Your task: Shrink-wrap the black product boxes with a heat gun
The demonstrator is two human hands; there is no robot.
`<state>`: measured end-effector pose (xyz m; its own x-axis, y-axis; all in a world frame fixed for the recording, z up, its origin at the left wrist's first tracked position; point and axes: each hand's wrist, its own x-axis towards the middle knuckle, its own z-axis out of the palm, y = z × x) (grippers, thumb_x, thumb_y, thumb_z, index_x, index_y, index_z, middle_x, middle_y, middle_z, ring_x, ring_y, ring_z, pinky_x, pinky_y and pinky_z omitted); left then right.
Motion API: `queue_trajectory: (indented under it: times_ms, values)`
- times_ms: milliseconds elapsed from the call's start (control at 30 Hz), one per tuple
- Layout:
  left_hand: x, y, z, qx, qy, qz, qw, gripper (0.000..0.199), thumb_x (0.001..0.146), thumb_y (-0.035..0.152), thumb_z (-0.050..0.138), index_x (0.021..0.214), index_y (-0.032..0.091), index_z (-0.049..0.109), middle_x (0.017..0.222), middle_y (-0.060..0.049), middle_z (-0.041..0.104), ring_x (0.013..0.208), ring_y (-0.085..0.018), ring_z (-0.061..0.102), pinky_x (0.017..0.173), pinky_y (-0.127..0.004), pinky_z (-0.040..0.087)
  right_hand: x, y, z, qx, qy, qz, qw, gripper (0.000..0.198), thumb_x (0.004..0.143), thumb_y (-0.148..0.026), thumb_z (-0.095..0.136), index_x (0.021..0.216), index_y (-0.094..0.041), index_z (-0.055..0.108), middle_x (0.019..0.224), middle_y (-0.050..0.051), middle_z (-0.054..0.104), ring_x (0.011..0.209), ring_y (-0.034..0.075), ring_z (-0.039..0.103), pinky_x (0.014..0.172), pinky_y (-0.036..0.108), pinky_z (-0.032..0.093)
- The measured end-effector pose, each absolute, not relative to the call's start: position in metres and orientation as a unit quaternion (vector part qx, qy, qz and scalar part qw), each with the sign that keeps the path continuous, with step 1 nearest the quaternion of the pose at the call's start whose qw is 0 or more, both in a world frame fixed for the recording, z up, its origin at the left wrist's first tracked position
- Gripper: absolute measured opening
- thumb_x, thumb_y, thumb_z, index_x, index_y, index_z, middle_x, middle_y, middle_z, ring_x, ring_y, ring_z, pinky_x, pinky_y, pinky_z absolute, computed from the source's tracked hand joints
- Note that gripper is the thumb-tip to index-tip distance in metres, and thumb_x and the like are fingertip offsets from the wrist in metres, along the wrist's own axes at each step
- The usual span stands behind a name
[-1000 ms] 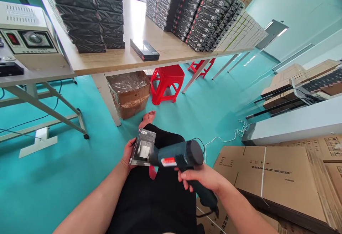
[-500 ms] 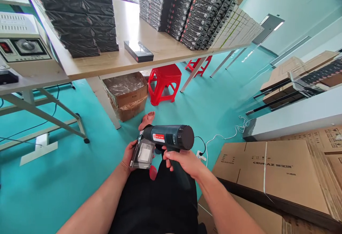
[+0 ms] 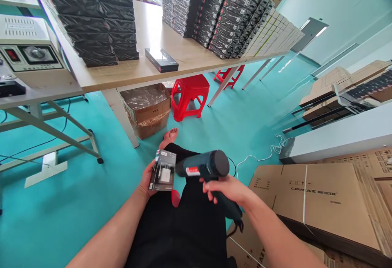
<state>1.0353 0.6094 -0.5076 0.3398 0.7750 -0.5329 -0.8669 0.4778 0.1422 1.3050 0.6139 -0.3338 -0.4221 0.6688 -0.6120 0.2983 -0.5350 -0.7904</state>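
My left hand [image 3: 147, 180] is closed round the left side of a small dark box [image 3: 163, 170] with a glossy film-like surface and a pale picture on its front. My right hand [image 3: 225, 190] grips the handle of a dark green heat gun [image 3: 203, 166] with a red label. The gun's nozzle points left, close to the box's right edge. Whether nozzle and box touch I cannot tell. A black cord hangs from the foot of the gun's handle. Both hands are above my lap.
A wooden table [image 3: 105, 81] bears stacks of film-wrapped black boxes [image 3: 88, 18] and one flat box [image 3: 161, 59]. Below it stand an open carton [image 3: 153, 112] and a red stool [image 3: 192, 96]. Flattened cartons [image 3: 318, 202] are piled at right. A control machine [image 3: 33, 51] stands at left.
The heat gun has moved right and slightly down, and tilted, so its nozzle no longer covers the box's top. More of the box's front shows, while my left hand stays nearly in place.
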Motion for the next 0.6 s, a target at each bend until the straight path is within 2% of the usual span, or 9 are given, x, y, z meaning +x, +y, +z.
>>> queue_trajectory:
  times_ms: [100,167,267,333,467,533,600]
  values:
    - [1.038,0.615,-0.517,-0.070,0.303,0.540,0.782,0.044,0.084,0.044,0.061,0.115,0.012,0.060,0.099,-0.013,0.070,0.094,-0.030,0.068,0.088,-0.048,0.052,1.317,0.587,-0.339,-0.457,-0.423,0.777,0.094,0.031,0.072,-0.026,0.069,0.099,-0.011,0.069,0.078,0.006,0.067,0.058,0.015,0.062,0.051,0.027,0.047]
    - [1.038,0.619,-0.523,-0.090,0.316,0.564,0.757,0.045,0.082,0.049,0.062,0.110,0.015,0.060,0.097,-0.011,0.070,0.093,-0.030,0.068,0.088,-0.051,0.053,1.318,0.575,-0.345,-0.449,-0.380,0.794,0.153,0.033,0.074,-0.028,0.068,0.103,-0.012,0.067,0.081,0.006,0.067,0.061,0.015,0.062,0.051,0.026,0.048]
    - [1.038,0.621,-0.530,-0.121,0.347,0.590,0.719,0.044,0.080,0.056,0.061,0.100,0.017,0.059,0.093,-0.010,0.070,0.092,-0.030,0.068,0.085,-0.052,0.054,1.313,0.569,-0.355,-0.511,-0.330,0.747,0.270,0.031,0.078,-0.030,0.065,0.103,-0.013,0.066,0.081,0.005,0.065,0.063,0.014,0.061,0.051,0.025,0.049]
    - [1.037,0.621,-0.533,-0.125,0.361,0.594,0.708,0.042,0.080,0.057,0.060,0.095,0.018,0.058,0.091,-0.011,0.070,0.092,-0.031,0.068,0.083,-0.054,0.054,1.308,0.569,-0.358,-0.533,-0.324,0.729,0.282,0.029,0.078,-0.029,0.065,0.102,-0.013,0.066,0.081,0.005,0.065,0.062,0.014,0.061,0.052,0.026,0.049]
    - [1.036,0.621,-0.540,-0.111,0.354,0.578,0.727,0.041,0.083,0.057,0.055,0.088,0.016,0.057,0.083,-0.010,0.069,0.083,-0.030,0.069,0.075,-0.048,0.057,1.290,0.563,-0.360,-0.467,-0.348,0.775,0.246,0.028,0.077,-0.028,0.067,0.100,-0.011,0.067,0.082,0.006,0.067,0.061,0.015,0.062,0.052,0.027,0.049]
    - [1.036,0.621,-0.542,-0.113,0.352,0.581,0.725,0.041,0.083,0.057,0.055,0.088,0.016,0.057,0.082,-0.010,0.068,0.081,-0.030,0.069,0.073,-0.048,0.057,1.280,0.562,-0.362,-0.461,-0.352,0.767,0.275,0.030,0.078,-0.029,0.067,0.101,-0.011,0.068,0.082,0.007,0.067,0.062,0.014,0.062,0.053,0.027,0.049]
    - [1.036,0.621,-0.542,-0.125,0.349,0.593,0.715,0.043,0.080,0.058,0.057,0.090,0.017,0.057,0.089,-0.014,0.069,0.089,-0.033,0.068,0.077,-0.052,0.056,1.276,0.564,-0.363,-0.499,-0.343,0.733,0.310,0.032,0.078,-0.031,0.067,0.103,-0.012,0.067,0.081,0.006,0.067,0.061,0.014,0.061,0.054,0.027,0.050]
